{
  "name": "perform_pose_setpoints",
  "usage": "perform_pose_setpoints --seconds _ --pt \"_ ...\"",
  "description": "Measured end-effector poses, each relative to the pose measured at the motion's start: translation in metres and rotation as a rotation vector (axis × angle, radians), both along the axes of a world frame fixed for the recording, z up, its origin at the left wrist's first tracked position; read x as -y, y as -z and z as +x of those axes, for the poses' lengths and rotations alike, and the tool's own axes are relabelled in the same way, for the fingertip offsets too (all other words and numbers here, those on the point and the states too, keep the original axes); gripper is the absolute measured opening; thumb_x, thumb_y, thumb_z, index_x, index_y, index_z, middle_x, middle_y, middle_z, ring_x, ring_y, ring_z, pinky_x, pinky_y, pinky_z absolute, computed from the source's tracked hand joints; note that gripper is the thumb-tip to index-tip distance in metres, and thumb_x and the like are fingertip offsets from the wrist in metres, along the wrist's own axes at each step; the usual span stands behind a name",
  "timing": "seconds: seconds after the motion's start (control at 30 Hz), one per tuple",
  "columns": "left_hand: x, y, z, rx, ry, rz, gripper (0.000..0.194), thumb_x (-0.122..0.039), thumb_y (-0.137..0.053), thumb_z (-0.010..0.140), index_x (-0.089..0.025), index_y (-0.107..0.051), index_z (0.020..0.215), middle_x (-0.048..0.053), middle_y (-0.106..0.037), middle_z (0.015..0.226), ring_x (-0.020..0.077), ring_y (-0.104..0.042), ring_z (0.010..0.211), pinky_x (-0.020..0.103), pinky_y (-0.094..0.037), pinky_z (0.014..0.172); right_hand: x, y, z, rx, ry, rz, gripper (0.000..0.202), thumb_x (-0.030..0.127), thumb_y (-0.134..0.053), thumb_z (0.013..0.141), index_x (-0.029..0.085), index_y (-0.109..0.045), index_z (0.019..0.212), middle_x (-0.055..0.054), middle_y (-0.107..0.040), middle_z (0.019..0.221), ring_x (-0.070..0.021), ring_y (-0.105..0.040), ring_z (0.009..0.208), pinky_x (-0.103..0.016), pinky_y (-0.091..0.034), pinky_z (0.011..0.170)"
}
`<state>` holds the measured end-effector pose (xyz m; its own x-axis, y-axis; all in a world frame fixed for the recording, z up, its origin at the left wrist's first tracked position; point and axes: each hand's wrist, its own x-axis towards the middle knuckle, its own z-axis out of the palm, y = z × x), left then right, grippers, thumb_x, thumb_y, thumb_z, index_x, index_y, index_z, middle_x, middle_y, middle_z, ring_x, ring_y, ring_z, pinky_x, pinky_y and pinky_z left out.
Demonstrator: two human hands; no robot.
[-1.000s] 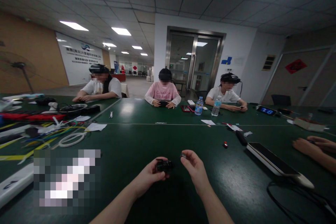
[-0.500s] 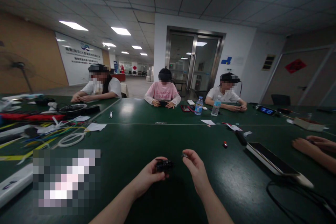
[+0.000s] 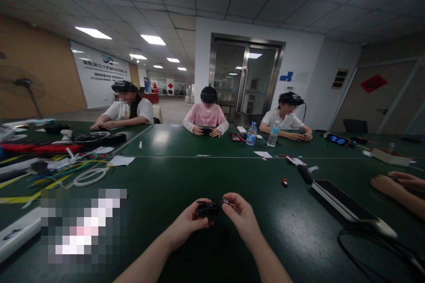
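Just above the green table (image 3: 166, 185), my left hand (image 3: 187, 223) is closed round a black cylindrical object (image 3: 209, 209) with a ribbed-looking surface. Its exact kind is too small and dark to tell. My right hand (image 3: 244, 214) pinches a small dark piece with a silvery face (image 3: 226, 200) between thumb and fingertips. That piece is close to the right end of the black object; whether they touch I cannot tell. A small red-and-silver item (image 3: 284, 182) lies to the right, beyond my right hand.
Cables (image 3: 89, 177), a red strip (image 3: 40, 147) and papers (image 3: 121, 160) cover the left side. To the right lie a flat device with a dark screen (image 3: 345, 201) and a black cable (image 3: 365, 254). Two bottles (image 3: 251, 134) stand farther back. Co-workers sit around the table, and another person's hands (image 3: 392, 185) show at right.
My right hand has moved left with the small piece, bringing it close to the black cylindrical object. My left hand has stayed nearly in place.
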<state>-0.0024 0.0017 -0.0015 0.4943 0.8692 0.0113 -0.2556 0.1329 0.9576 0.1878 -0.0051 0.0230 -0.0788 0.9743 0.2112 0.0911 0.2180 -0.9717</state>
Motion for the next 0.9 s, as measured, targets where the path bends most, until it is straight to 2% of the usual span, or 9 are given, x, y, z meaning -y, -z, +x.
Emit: perform_pose_setpoints --seconds 0.17,0.27,0.37,0.57,0.8,0.9 --pt "-0.001 0.003 0.000 0.018 0.003 0.003 0.045 -0.020 -0.068 0.068 -0.022 -0.050 0.108 0.004 -0.060 0.097 0.0175 -0.057 0.085 0.033 -0.040 0.077 0.005 -0.004 -0.008 0.101 -0.063 0.055 0.024 0.036 -0.061 0.072 0.020 -0.062 0.089 -0.003 -0.062 0.087 -0.0205 -0.057 0.086 -0.036 -0.044 0.082" --pt "-0.002 0.005 0.000 0.043 0.007 0.006 0.046 -0.020 -0.070 0.066 -0.023 -0.051 0.108 0.004 -0.060 0.097 0.0167 -0.057 0.083 0.032 -0.041 0.076 0.008 -0.004 -0.013 0.135 -0.091 0.116 0.018 0.032 -0.062 0.071 0.020 -0.062 0.085 -0.005 -0.059 0.097 -0.0215 -0.055 0.095 -0.036 -0.041 0.087" --pt "-0.001 0.004 0.001 0.032 -0.005 0.009 0.046 -0.020 -0.070 0.066 -0.024 -0.052 0.107 0.003 -0.059 0.098 0.0168 -0.055 0.086 0.031 -0.041 0.076 0.009 -0.001 -0.018 0.173 -0.096 0.107 0.015 0.024 -0.063 0.070 0.022 -0.063 0.084 -0.005 -0.056 0.107 -0.0219 -0.051 0.105 -0.037 -0.036 0.094" --pt "0.000 0.000 0.001 -0.048 -0.012 0.021 0.041 -0.020 -0.067 0.068 -0.022 -0.053 0.107 0.004 -0.058 0.101 0.0180 -0.054 0.090 0.031 -0.041 0.077 0.011 0.001 -0.020 0.282 -0.148 0.051 0.018 0.020 -0.060 0.071 0.026 -0.062 0.088 0.000 -0.060 0.099 -0.0202 -0.055 0.097 -0.036 -0.041 0.087" --pt "0.000 0.001 0.001 0.019 -0.015 0.020 0.034 -0.026 -0.064 0.072 -0.019 -0.054 0.104 0.004 -0.058 0.096 0.0152 -0.054 0.083 0.029 -0.041 0.075 0.013 -0.001 -0.017 0.249 -0.159 0.082 0.035 0.018 -0.058 0.072 0.029 -0.058 0.105 -0.001 -0.058 0.111 -0.0215 -0.052 0.105 -0.037 -0.041 0.088" --pt "0.000 0.000 0.001 0.039 0.005 0.020 0.034 -0.028 -0.065 0.072 -0.018 -0.055 0.102 0.004 -0.059 0.091 0.0154 -0.054 0.082 0.030 -0.040 0.074 0.013 -0.001 -0.017 0.252 -0.144 0.093 0.033 0.016 -0.057 0.073 0.029 -0.059 0.104 -0.001 -0.060 0.107 -0.0209 -0.054 0.102 -0.037 -0.041 0.088"
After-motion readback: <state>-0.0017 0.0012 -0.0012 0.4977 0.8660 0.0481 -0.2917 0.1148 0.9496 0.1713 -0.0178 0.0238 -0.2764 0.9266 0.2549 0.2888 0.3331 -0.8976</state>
